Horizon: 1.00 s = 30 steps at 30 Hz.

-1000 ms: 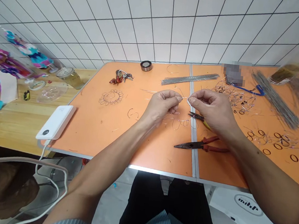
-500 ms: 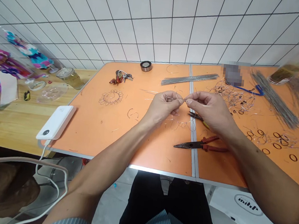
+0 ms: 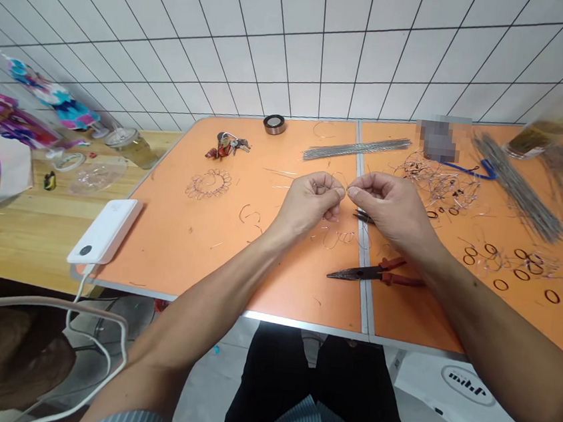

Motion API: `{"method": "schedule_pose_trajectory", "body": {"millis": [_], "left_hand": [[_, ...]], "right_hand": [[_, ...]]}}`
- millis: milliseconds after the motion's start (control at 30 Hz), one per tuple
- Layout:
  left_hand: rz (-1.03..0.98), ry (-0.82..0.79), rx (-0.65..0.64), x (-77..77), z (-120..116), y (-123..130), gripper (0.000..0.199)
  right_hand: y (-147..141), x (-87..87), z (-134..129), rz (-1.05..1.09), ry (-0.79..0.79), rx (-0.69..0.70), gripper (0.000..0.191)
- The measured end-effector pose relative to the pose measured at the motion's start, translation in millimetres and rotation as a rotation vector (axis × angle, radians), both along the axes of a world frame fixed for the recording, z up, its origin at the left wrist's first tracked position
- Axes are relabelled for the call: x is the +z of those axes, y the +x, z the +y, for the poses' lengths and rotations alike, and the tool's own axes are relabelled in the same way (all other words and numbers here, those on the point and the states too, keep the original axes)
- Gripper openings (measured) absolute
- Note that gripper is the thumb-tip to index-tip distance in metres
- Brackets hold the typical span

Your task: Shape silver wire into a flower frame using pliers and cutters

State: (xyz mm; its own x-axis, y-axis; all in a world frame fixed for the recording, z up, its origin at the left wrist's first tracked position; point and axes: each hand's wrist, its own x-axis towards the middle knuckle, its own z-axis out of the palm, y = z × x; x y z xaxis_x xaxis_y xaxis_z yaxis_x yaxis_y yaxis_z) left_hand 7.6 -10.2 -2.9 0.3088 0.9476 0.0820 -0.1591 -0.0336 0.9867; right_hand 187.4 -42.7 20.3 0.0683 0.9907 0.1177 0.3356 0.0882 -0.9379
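Watching remotely via head cam, I see the tips of L hand (image 3: 307,203) and R hand (image 3: 395,209) nearly touching, a narrower gap than 1 sec ago, when wire spanned it. Prob. means fine work at one spot, w/ little wire left btwn the grips. Both thumb-index pairs are pinched tight on the thin wire (image 3: 340,175), which arcs just above the L fingertips; exact contact is too fine to tell. Bent wire bits (image 3: 341,239) lie just below the fingers, red-handled pliers (image 3: 355,273) farther below, straight wire bundle (image 3: 356,149) beyond them, looped wire ring (image 3: 208,184) well left.
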Motion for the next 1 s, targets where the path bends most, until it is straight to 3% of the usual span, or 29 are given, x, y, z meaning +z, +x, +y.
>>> {"method": "schedule_pose_trajectory", "body": {"millis": [267, 467, 567, 733, 1000], "left_hand": [[0.015, -0.126, -0.177, 5.7, 5, -8, 0.03], [-0.01, -0.218, -0.3, 7.8, 6, -12, 0.04], [-0.04, -0.231, -0.343, 6.0, 6, -12, 0.04], [-0.064, -0.247, -0.37, 2.7, 8, -13, 0.039], [-0.061, -0.258, -0.369, 3.0, 8, -13, 0.043]], "right_hand": [[24, -2.2, 12, 0.351, -0.229, 0.289, 0.034], [30, -5.5, 17, 0.448, -0.325, 0.392, 0.058], [27, -4.9, 15, 0.496, -0.347, 0.426, 0.055], [22, 0.9, 6, 0.56, -0.328, 0.417, 0.035], [19, -3.8, 9, 0.516, -0.26, 0.417, 0.054]]}}
